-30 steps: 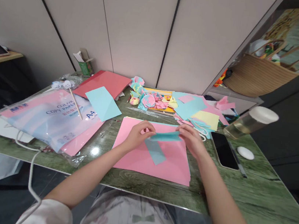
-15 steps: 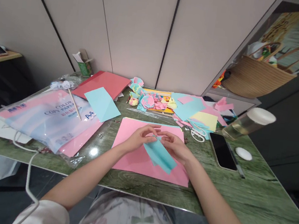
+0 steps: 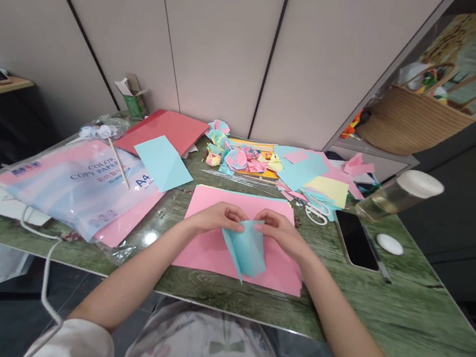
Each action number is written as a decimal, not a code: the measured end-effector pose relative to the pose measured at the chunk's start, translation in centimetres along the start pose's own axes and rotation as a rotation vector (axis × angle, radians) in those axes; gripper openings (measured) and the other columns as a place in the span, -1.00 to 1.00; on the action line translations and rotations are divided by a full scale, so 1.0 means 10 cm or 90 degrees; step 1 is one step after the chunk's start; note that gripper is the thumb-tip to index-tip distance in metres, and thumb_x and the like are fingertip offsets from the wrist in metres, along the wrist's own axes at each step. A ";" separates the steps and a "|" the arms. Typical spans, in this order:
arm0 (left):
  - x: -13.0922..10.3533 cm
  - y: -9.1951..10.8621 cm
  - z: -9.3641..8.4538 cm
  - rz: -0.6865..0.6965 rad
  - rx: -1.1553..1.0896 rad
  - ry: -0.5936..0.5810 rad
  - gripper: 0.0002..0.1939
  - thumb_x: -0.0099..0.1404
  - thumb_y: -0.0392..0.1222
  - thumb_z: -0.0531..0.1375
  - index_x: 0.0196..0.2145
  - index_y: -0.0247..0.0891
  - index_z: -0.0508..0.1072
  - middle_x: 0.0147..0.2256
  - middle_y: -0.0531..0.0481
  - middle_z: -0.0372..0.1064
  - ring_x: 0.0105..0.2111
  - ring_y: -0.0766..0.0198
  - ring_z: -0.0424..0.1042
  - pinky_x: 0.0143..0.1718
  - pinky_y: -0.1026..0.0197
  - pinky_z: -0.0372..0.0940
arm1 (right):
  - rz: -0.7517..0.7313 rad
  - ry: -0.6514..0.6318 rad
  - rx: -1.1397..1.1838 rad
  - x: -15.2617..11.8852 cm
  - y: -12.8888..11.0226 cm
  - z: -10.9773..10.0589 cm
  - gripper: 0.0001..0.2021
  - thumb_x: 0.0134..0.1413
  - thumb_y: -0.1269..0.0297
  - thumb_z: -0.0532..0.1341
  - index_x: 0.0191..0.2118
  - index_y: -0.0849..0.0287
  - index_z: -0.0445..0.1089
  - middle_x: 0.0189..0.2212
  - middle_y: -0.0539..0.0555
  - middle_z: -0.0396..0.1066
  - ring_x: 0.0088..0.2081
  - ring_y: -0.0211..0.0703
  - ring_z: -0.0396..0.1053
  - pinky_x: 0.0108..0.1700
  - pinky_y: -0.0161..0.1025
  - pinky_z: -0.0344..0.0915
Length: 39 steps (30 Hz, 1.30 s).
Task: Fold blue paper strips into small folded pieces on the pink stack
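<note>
A folded piece of light-blue paper point(image 3: 246, 249) hangs between my two hands, its lower part fanning out toward me. My left hand point(image 3: 222, 218) pinches its upper left edge between thumb and fingers. At the upper right edge, my right hand point(image 3: 276, 229) grips the same paper, thumb on the near side. Some fingertips are hidden behind the paper. Beneath both hands lies a stack of pink paper sheets point(image 3: 198, 255) on the green table.
Paper flowers point(image 3: 237, 159) and loose coloured sheets point(image 3: 303, 173) lie at the back. White-handled scissors point(image 3: 317, 214), a phone point(image 3: 357, 241), a white oval object point(image 3: 389, 244) and a bottle point(image 3: 395, 195) are on the right. A copy-paper pack point(image 3: 87, 181) and light-blue sheet point(image 3: 164, 163) lie left.
My hands have moved slightly apart. The blue paper has turned, from slanting down to the right to hanging more upright and opened wider, with a fold showing on its left.
</note>
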State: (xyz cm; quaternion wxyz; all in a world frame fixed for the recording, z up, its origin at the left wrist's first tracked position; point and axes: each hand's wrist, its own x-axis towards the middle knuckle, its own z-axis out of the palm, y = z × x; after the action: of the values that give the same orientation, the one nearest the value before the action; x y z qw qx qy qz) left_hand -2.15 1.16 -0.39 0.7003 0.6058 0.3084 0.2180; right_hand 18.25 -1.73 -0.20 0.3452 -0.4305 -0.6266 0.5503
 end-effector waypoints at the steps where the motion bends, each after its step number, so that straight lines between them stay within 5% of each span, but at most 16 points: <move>1: -0.01 0.02 0.01 -0.001 0.007 -0.011 -0.72 -0.08 -0.18 0.26 -0.34 -0.30 0.45 -0.47 0.01 0.39 -0.48 0.37 0.31 -0.46 0.32 0.16 | -0.003 -0.018 -0.022 0.00 -0.01 0.02 -0.77 -0.19 0.21 0.22 -0.34 0.19 0.34 -0.39 0.02 0.33 -0.36 -0.24 0.25 -0.35 -0.31 0.17; 7: -0.03 0.07 0.05 0.025 0.057 0.048 -0.79 -0.02 -0.12 0.21 -0.42 -0.29 0.47 -0.45 0.00 0.38 -0.44 0.32 0.30 -0.43 0.30 0.18 | -0.010 0.033 -0.109 -0.02 -0.05 0.06 -0.77 -0.19 0.13 0.22 -0.46 0.20 0.33 -0.55 -0.04 0.29 -0.52 -0.30 0.19 -0.52 -0.36 0.07; 14: -0.04 0.07 0.06 0.035 0.127 0.015 -0.79 0.00 -0.10 0.20 -0.44 -0.28 0.49 -0.52 0.05 0.37 -0.49 0.36 0.26 -0.48 0.33 0.13 | -0.053 0.016 -0.152 -0.03 -0.10 0.10 -0.81 -0.15 0.15 0.20 -0.45 0.17 0.36 -0.45 0.02 0.38 -0.38 -0.21 0.29 -0.35 -0.28 0.19; 39: -0.04 0.05 0.16 0.076 0.077 0.094 -0.73 -0.01 -0.06 0.20 -0.48 -0.36 0.47 -0.56 0.04 0.31 -0.52 0.37 0.20 -0.49 0.32 0.06 | -0.100 0.085 -0.150 -0.04 -0.10 0.13 -0.86 -0.10 0.22 0.19 -0.47 0.19 0.32 -0.51 -0.01 0.35 -0.44 -0.27 0.29 -0.40 -0.35 0.17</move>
State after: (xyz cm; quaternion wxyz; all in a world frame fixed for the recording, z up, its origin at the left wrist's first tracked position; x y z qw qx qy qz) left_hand -1.25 -0.17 0.28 0.6235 0.6465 0.3353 0.2843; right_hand 17.04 -2.60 0.57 0.3754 -0.4530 -0.6942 0.4146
